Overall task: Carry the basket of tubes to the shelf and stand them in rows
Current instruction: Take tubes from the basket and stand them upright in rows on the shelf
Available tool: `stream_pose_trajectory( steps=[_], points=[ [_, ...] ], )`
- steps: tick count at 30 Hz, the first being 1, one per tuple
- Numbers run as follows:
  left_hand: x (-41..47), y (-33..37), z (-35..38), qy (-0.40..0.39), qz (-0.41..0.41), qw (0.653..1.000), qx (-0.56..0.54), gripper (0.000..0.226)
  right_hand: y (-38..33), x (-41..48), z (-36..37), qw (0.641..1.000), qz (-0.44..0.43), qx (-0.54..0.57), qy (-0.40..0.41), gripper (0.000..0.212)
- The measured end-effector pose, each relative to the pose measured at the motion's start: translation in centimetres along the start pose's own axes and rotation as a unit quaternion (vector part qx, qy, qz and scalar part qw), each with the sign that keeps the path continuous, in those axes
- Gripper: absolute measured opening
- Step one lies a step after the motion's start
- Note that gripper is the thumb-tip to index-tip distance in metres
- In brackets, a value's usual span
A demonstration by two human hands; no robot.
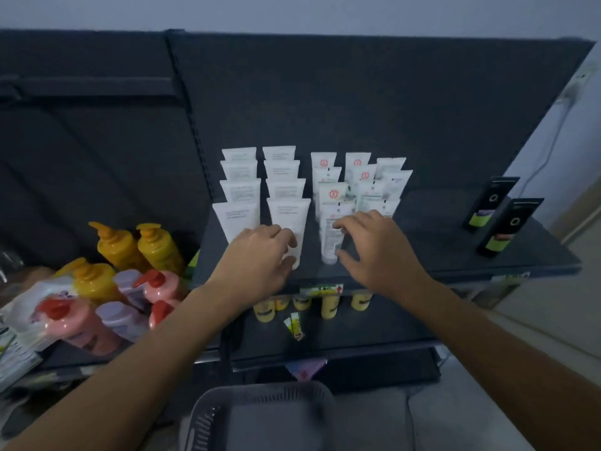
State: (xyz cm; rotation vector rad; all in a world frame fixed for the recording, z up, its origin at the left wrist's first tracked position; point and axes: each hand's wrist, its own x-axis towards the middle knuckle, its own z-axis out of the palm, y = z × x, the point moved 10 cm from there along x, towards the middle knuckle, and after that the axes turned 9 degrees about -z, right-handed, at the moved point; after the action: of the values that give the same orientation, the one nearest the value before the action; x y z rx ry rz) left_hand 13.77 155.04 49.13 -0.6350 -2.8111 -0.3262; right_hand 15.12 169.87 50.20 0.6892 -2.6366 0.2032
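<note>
White tubes stand cap-down in rows on the dark shelf. My left hand is closed around the lower part of the front white tube in the second row from the left. My right hand grips the front tube of the third row between thumb and fingers; that tube looks slightly blurred. Further right stand rows of tubes with red round marks. The grey slotted basket sits low at the bottom centre, below my arms, and no tubes show in it.
Two black tubes with green bases stand at the shelf's right end. Yellow, pink and lilac pump bottles crowd the lower shelf on the left. Small yellow bottles stand on the shelf underneath. A cable hangs down the right wall.
</note>
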Motion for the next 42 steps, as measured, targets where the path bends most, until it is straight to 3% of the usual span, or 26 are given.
stream_pose_trajectory(
  steps=[6, 11, 14, 18, 22, 24, 26, 29, 32, 36, 42],
  points=[
    [-7.6, -6.2, 8.2, -0.107, -0.027, 0.993, -0.031, 0.027, -6.2, -4.4, 10.6, 0.991, 0.063, 0.086, -0.084, 0.039],
    [-15.4, -9.3, 18.4, -0.236, -0.064, 0.967, -0.066, 0.027, -10.6, -11.1, 21.3, 0.962, 0.103, 0.157, -0.199, 0.041],
    [-21.3, -10.5, 26.5, -0.319, -0.104, 0.939, -0.070, 0.026, -12.5, -16.9, 29.3, 0.928, 0.131, 0.170, -0.305, 0.043],
    [-29.4, -10.2, 37.2, -0.445, -0.133, 0.881, -0.090, 0.044, -15.3, -24.5, 38.9, 0.865, 0.129, 0.191, -0.446, 0.050],
    [-35.8, -9.1, 44.5, -0.529, -0.126, 0.836, -0.071, 0.052, -17.9, -30.7, 45.2, 0.810, 0.135, 0.227, -0.523, 0.057],
    [-38.3, -8.2, 47.0, -0.558, -0.092, 0.823, -0.055, 0.054, -19.7, -32.4, 47.2, 0.808, 0.092, 0.238, -0.530, 0.065],
    [-39.6, -7.8, 48.4, -0.566, -0.063, 0.821, -0.043, 0.047, -21.4, -33.0, 48.6, 0.824, 0.026, 0.233, -0.516, 0.067],
    [-39.9, -7.8, 49.3, -0.555, -0.044, 0.830, -0.032, 0.043, -23.2, -32.9, 49.9, 0.839, -0.040, 0.236, -0.489, 0.050],
    [-39.1, -8.4, 49.5, -0.530, -0.057, 0.845, -0.037, 0.036, -23.2, -32.2, 50.8, 0.842, -0.021, 0.247, -0.480, 0.032],
    [-37.3, -9.0, 49.3, -0.505, -0.057, 0.860, -0.035, 0.024, -22.6, -31.6, 51.2, 0.839, -0.001, 0.249, -0.485, 0.023],
    [-34.5, -11.7, 46.4, -0.487, -0.093, 0.868, 0.007, 0.023, -21.2, -29.6, 50.4, 0.864, 0.030, 0.223, -0.451, 0.017]
  ],
)
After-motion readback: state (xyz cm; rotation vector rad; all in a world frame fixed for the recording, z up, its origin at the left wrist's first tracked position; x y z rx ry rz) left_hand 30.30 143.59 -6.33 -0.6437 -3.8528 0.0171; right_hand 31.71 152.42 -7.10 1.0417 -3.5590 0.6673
